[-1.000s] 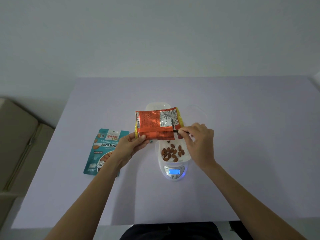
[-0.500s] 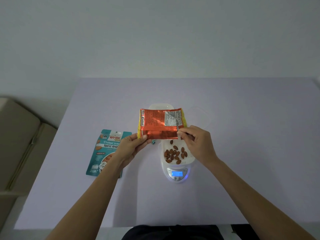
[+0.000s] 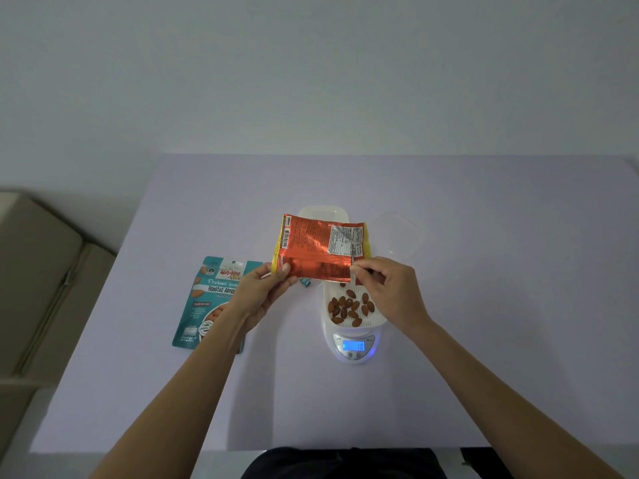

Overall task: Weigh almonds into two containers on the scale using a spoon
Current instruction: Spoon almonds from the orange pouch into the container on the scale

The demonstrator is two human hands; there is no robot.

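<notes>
The white scale [image 3: 352,356] sits nearest on the purple table [image 3: 501,323], and its blue screen shows 18. A shallow container [image 3: 376,319] rests on top of it, with brown almonds [image 3: 347,307] lying inside. Just above them, both hands hold up a shiny orange packet [image 3: 316,248]. The left hand [image 3: 257,293] pinches the packet's bottom corner at 8 o'clock, thumb on the front. The right hand [image 3: 389,288] pinches the bottom corner at 4 o'clock, fingers curled. A teal almond bag [image 3: 207,305] lies flat at 9 o'clock from the scale. A second white container [image 3: 323,212] peeks out behind the packet at 12 o'clock, and a clear lid [image 3: 401,236] lies at 1 o'clock
</notes>
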